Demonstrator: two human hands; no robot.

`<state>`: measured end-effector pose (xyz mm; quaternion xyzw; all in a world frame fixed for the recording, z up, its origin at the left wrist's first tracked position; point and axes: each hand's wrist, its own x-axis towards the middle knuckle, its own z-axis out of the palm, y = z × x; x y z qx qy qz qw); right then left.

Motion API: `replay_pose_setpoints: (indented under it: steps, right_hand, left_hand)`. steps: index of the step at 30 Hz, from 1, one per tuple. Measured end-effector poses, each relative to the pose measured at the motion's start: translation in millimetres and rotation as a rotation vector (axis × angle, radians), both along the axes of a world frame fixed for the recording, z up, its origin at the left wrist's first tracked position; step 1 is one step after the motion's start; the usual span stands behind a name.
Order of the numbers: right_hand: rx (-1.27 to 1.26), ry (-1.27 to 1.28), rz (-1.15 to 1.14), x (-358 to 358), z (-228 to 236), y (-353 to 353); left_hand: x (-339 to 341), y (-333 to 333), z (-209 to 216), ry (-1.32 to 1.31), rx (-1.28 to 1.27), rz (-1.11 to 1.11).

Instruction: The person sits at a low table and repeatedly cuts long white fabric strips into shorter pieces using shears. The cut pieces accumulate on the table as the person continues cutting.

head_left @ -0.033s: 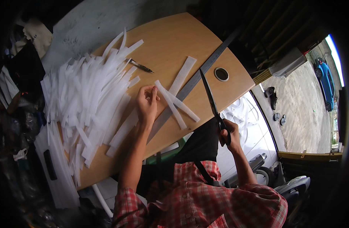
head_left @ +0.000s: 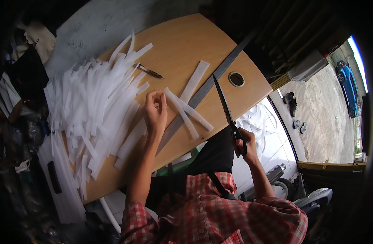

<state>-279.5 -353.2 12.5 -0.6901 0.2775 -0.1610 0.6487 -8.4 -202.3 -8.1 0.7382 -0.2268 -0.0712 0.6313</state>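
At the middle of the wooden table, my left hand [head_left: 156, 112] is closed in a pinch at the end of a thin white strip [head_left: 183, 116]. A second white strip lies beside it, fanning toward the table's front edge. My right hand [head_left: 246, 142] grips black-handled scissors [head_left: 223, 99] past that edge, with their long dark blades pointing up and away over the tabletop. A long grey straightedge [head_left: 213, 83] crosses the table diagonally between my hands. Another wider white strip [head_left: 196, 79] lies against its far side.
A large heap of white strips [head_left: 93, 101] covers the table's left part, with a dark pen-like tool [head_left: 152, 72] beside it. A round cable hole [head_left: 236, 79] is at the right. White scraps [head_left: 257, 122] lie on the tiled floor, near motorbike parts [head_left: 282, 187].
My left hand has shifted very slightly, its fingers a little lower against the strip. The scissors and my right hand stay in place.
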Motion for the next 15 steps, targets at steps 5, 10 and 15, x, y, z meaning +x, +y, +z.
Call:
replay_pose_setpoints:
  steps: [5,10,15]
  right_hand:
    - [0.022,0.025,0.005,-1.2,-5.1,-6.1]
    - [0.044,0.009,0.024,8.5,3.4,-0.9]
    - [0.047,-0.005,-0.004,4.2,-1.2,-1.6]
  left_hand:
    - [-5.7,-0.9,45.8,-0.933,0.463,-0.439]
    - [6.5,4.8,29.5,-1.045,0.606,-0.564]
    - [20.0,25.5,41.4,-1.053,0.657,-0.443]
